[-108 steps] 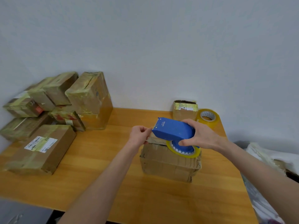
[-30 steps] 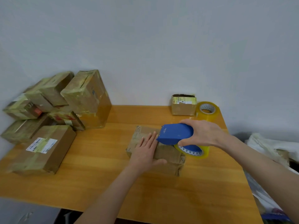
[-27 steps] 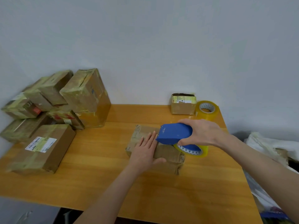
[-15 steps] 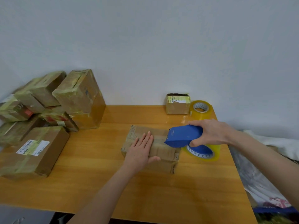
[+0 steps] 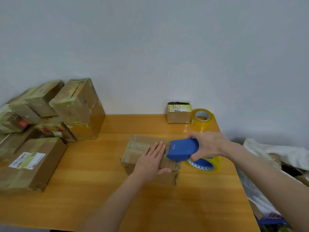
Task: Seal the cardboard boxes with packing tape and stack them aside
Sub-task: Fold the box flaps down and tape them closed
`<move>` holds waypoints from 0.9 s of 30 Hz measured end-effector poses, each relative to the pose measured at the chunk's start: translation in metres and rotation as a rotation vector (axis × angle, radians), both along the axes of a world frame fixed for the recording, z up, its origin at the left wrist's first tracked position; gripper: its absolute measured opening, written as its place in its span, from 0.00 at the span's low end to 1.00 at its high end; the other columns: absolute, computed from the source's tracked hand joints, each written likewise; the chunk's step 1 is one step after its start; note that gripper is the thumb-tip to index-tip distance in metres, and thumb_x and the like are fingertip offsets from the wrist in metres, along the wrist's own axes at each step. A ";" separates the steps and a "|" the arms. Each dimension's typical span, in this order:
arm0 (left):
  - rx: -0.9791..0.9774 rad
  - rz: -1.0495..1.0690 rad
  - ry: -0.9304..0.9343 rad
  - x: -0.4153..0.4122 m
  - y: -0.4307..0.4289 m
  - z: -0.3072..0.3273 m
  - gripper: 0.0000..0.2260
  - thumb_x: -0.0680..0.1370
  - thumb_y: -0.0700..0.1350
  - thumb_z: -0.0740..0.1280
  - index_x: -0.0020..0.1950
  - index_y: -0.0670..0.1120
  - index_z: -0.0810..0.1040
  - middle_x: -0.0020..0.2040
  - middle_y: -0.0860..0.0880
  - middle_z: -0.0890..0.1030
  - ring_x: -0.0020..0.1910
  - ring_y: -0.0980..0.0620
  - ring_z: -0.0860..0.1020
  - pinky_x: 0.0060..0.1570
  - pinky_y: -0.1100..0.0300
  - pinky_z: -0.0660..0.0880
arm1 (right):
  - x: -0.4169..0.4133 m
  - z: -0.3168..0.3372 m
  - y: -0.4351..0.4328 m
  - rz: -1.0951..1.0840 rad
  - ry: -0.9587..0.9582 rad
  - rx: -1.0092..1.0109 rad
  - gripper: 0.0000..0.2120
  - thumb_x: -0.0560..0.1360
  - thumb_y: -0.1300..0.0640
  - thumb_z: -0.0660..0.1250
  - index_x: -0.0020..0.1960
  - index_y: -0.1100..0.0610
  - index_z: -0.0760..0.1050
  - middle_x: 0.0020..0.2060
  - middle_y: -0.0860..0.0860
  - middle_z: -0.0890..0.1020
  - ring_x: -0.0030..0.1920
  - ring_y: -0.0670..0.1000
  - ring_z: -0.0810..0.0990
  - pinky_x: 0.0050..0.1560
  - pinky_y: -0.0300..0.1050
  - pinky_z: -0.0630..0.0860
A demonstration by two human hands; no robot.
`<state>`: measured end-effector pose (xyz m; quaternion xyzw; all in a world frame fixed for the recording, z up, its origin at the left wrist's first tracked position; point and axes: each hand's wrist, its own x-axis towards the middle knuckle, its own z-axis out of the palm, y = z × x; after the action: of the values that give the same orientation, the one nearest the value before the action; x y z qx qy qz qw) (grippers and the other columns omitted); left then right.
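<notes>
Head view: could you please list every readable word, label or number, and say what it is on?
No text can be read.
Dispenser: small mark near its front edge, too small.
Flat box: white and green label, blurred.
Small box: yellow label, blurred.
Spare roll: print on the core, unreadable.

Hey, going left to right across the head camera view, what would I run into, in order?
Labelled flat box → tall taped box → box being taped → blue tape dispenser → white heap beyond the table's right edge.
</notes>
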<state>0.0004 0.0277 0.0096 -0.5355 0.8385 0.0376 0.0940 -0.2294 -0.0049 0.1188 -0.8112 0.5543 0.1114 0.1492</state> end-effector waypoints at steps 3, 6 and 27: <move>-0.011 -0.011 -0.018 0.000 -0.001 -0.004 0.45 0.66 0.73 0.33 0.75 0.46 0.34 0.77 0.48 0.36 0.76 0.50 0.36 0.76 0.51 0.41 | -0.003 -0.003 0.001 -0.016 -0.036 0.040 0.32 0.65 0.38 0.71 0.64 0.47 0.64 0.47 0.45 0.76 0.46 0.50 0.76 0.46 0.45 0.77; -0.008 -0.008 -0.013 0.002 -0.002 -0.003 0.46 0.65 0.72 0.32 0.76 0.45 0.35 0.78 0.48 0.36 0.77 0.51 0.37 0.76 0.51 0.41 | -0.008 -0.007 0.005 -0.046 -0.102 0.051 0.33 0.66 0.38 0.71 0.66 0.46 0.63 0.50 0.44 0.76 0.48 0.49 0.76 0.47 0.46 0.77; -0.001 -0.046 0.010 0.006 0.000 -0.008 0.38 0.67 0.71 0.31 0.74 0.56 0.32 0.74 0.47 0.32 0.77 0.47 0.37 0.75 0.52 0.40 | -0.039 -0.034 0.021 -0.137 -0.130 0.127 0.35 0.67 0.43 0.71 0.71 0.43 0.62 0.53 0.43 0.76 0.52 0.50 0.77 0.51 0.49 0.79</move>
<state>0.0065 0.0282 0.0019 -0.5159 0.8510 0.0377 0.0904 -0.2684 0.0159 0.0850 -0.7658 0.5894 0.0832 0.2433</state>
